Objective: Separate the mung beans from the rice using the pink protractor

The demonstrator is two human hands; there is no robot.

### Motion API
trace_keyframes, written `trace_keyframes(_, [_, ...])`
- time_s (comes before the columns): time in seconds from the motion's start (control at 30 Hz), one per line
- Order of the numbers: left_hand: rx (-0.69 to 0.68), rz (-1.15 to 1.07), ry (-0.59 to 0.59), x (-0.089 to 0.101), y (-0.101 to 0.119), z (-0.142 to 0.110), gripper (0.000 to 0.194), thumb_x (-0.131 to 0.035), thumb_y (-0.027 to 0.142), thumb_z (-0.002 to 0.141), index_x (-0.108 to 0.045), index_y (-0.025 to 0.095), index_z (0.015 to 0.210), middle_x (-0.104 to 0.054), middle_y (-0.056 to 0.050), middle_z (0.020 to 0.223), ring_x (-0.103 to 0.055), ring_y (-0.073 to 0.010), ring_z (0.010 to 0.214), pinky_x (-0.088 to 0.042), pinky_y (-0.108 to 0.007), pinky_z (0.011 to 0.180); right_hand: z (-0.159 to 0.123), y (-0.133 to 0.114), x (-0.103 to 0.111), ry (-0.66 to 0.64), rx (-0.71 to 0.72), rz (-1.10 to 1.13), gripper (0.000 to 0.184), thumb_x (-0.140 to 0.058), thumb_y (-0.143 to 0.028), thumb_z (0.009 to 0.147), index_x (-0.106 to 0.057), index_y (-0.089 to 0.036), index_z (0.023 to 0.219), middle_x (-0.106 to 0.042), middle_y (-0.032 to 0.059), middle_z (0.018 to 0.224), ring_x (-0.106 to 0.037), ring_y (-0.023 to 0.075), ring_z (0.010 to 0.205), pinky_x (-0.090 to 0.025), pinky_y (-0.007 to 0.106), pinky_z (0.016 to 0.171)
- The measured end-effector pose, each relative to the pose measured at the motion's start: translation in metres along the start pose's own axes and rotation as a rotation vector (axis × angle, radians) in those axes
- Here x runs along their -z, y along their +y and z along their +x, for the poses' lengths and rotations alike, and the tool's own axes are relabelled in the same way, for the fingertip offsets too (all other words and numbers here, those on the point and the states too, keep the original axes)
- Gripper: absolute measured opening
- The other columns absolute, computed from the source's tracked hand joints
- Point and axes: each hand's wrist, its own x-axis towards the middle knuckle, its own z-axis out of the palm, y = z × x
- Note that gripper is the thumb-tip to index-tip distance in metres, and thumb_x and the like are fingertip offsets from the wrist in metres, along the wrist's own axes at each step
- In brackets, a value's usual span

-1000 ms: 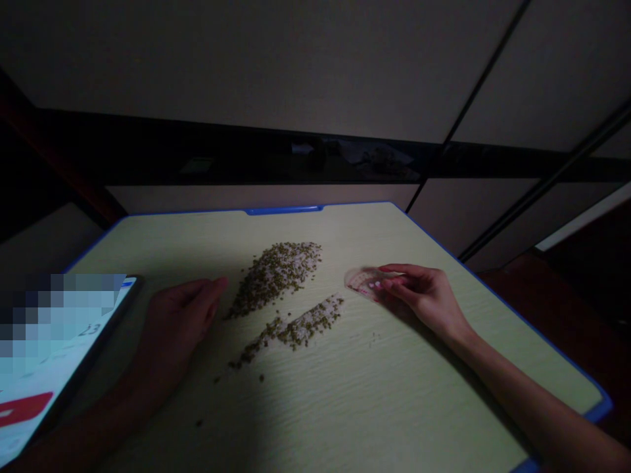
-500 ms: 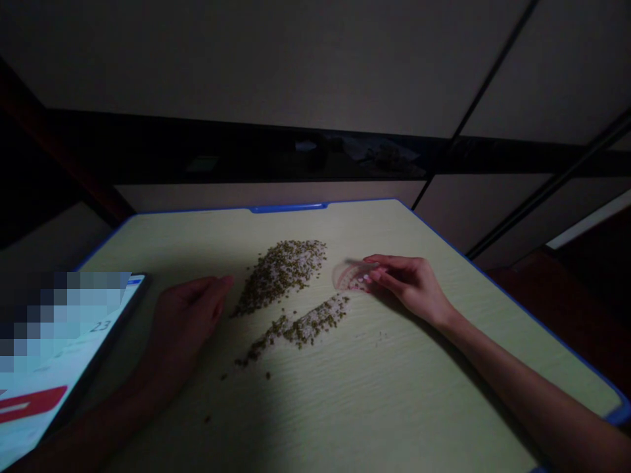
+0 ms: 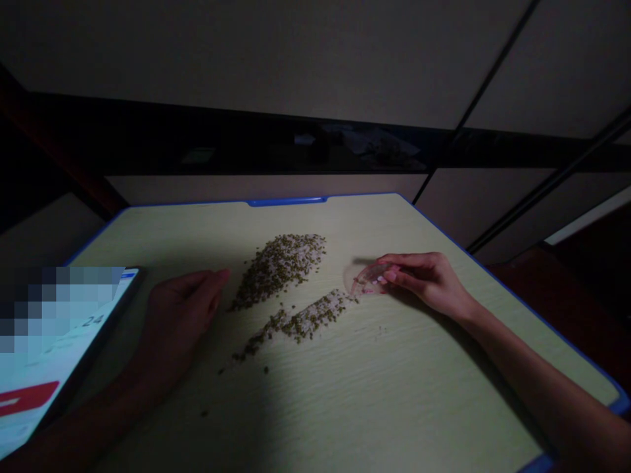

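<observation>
Two heaps of mixed green beans and white grains lie on a pale table (image 3: 374,394) with a blue rim: a larger pile (image 3: 283,263) at the back and a long thin strip (image 3: 300,322) in front of it. My right hand (image 3: 424,279) pinches a small clear, pinkish shell-like dish (image 3: 362,279), its edge down on the table at the strip's right end. In shadow, my left hand (image 3: 180,315) rests flat on the table with fingers stretched out, just left of the larger pile and holding nothing.
A lit tablet (image 3: 44,348) lies at the table's left front edge, close to my left forearm. A few stray beans (image 3: 266,370) are scattered in front of the strip. Beyond the table is a dim wall with dark trim.
My right hand slid the clear dish left toward the heaps, then back a little and tilted it at the strip's right end. My left hand stayed put. The camera shifted slightly.
</observation>
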Motion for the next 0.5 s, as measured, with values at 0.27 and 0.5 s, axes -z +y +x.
trace_keyframes(0.27, [0.05, -0.01, 0.025, 0.0, 0.011, -0.005, 0.038, -0.05, 0.033, 0.068, -0.035, 0.02, 0.036, -0.031, 0.008, 0.03, -0.026, -0.0066, 0.032, -0.021, -0.022, 0.038, -0.006, 0.004, 0.012, -0.045, -0.107, 0.102, 0.022, -0.067, -0.029, 0.068, -0.073, -0.018, 0.087, -0.07, 0.0046, 0.073, -0.06, 0.0134, 0.056, -0.049, 0.026, 0.052])
trace_keyframes(0.5, [0.082, 0.003, 0.017, -0.001, 0.018, -0.01, 0.038, -0.049, 0.029, 0.069, -0.035, 0.019, 0.035, -0.03, 0.008, 0.029, -0.026, -0.0059, 0.031, -0.02, -0.021, 0.037, -0.009, 0.004, 0.016, -0.121, -0.169, 0.185, 0.023, -0.071, -0.028, 0.065, -0.074, -0.015, 0.084, -0.069, 0.0049, 0.069, -0.058, 0.0112, 0.053, -0.048, 0.023, 0.05])
